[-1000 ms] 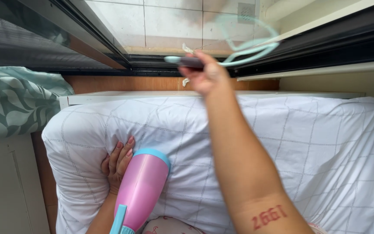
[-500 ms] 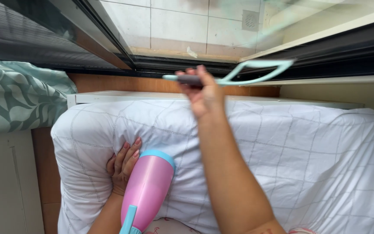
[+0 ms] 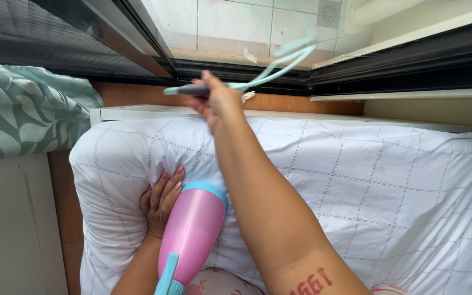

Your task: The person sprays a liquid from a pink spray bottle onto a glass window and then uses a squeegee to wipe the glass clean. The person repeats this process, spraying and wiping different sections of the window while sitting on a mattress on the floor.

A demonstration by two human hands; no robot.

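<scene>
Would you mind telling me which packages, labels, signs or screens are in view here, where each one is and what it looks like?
No packages, labels, signs or screens show.
Nearest thing: a red inked mark on the right forearm, at the bottom edge, a short row of characters.
The pink and blue bottle under the left arm shows no label.

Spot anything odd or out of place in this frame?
Nothing damaged or spilled. The right hand grips a motion-blurred teal beater; the left hand presses the white quilted pillow, beside a pink bottle.
</scene>
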